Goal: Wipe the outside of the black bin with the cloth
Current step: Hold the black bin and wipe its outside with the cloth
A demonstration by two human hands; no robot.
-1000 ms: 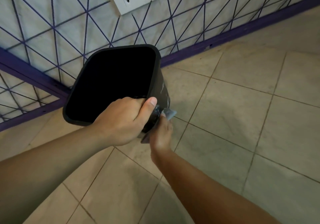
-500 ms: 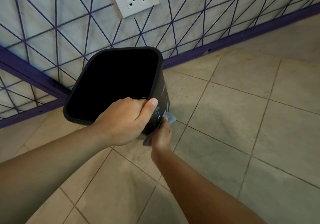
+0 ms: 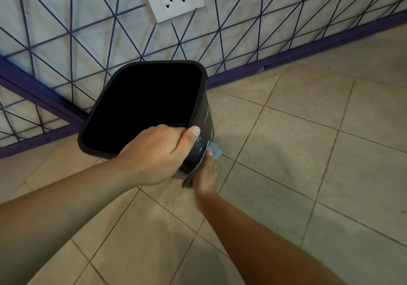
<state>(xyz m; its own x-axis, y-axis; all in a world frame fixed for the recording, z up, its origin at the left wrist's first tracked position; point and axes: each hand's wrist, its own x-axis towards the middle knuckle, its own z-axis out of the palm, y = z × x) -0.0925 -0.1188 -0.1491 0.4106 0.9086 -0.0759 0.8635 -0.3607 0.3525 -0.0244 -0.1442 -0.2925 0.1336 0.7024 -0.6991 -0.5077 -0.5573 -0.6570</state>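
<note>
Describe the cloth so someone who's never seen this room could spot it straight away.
Start at the black bin tilted over the tiled floor by the purple-lined wall. On its outer side wall, just below the left hand gripping the rim, the right hand presses the cloth. It is the only soft, blue-grey thing there.

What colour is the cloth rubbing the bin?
The cloth is pale blue-grey, seen in the head view.
</note>
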